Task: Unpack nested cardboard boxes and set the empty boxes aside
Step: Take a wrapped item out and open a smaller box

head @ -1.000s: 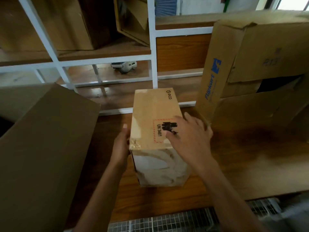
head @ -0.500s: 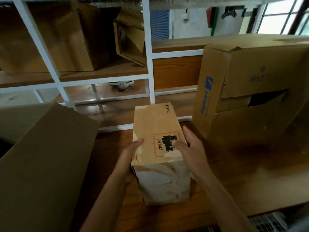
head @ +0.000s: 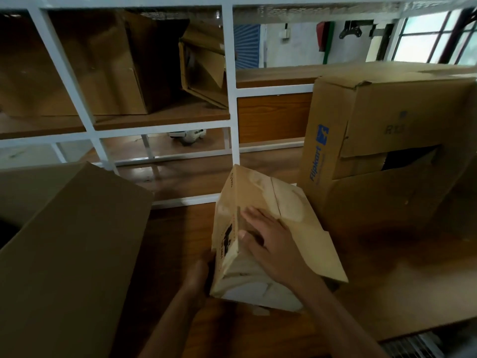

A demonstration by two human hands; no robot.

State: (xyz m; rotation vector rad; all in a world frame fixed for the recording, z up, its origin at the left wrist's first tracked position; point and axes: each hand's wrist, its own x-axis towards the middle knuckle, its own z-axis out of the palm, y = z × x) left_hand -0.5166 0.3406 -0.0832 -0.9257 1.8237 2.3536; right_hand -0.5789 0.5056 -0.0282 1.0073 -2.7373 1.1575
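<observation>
Cardboard under the fingers (head: 254, 214) of your right hand (head: 271, 241): they are straight, spread and pressed flat on the small box (head: 291, 210). Left hand (head: 198, 275) braces its near left side; finger curl can't be read. The box is tipped on edge on the counter (head: 387, 293), between the brown box (head: 64, 254) and the Flipkart carton (head: 387, 202). Step looks like turning it to reach the seam. Next: settle it flat and lift the flaps.
</observation>
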